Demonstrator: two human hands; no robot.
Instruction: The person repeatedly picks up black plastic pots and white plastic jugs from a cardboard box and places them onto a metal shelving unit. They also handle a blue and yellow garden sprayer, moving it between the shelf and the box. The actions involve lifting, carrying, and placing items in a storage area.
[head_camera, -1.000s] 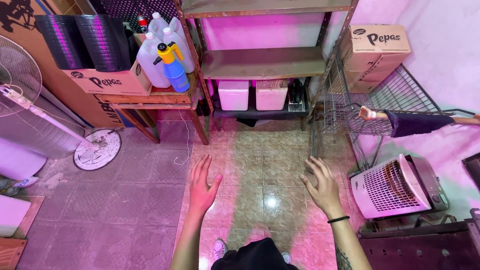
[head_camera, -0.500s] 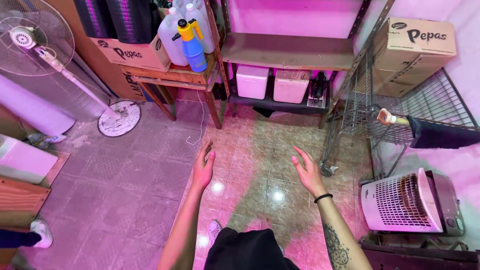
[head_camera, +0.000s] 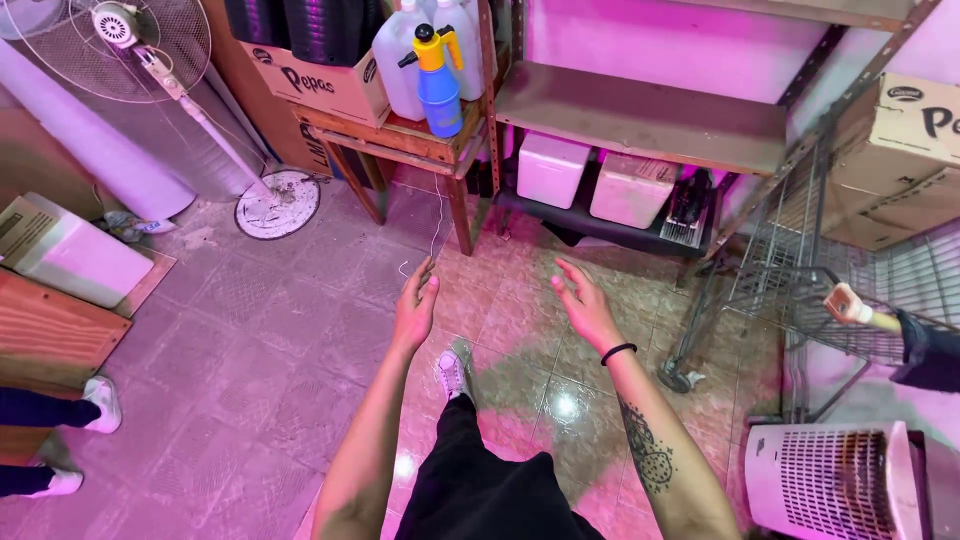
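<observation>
A storeroom with a tiled floor (head_camera: 250, 330) under pink light is shown from above. The left hand (head_camera: 414, 312) and the right hand (head_camera: 585, 310) are held out over the floor, fingers spread apart and nothing gripped. Ahead of the left hand a small wooden table (head_camera: 400, 140) is seen, bearing a blue spray bottle (head_camera: 438, 85) beside white plastic jugs (head_camera: 400, 60). Two white foam boxes (head_camera: 590, 180) are stored under the metal shelf (head_camera: 640, 115). At right, another person's hand (head_camera: 845, 303) is held at a wire cart (head_camera: 790, 250).
</observation>
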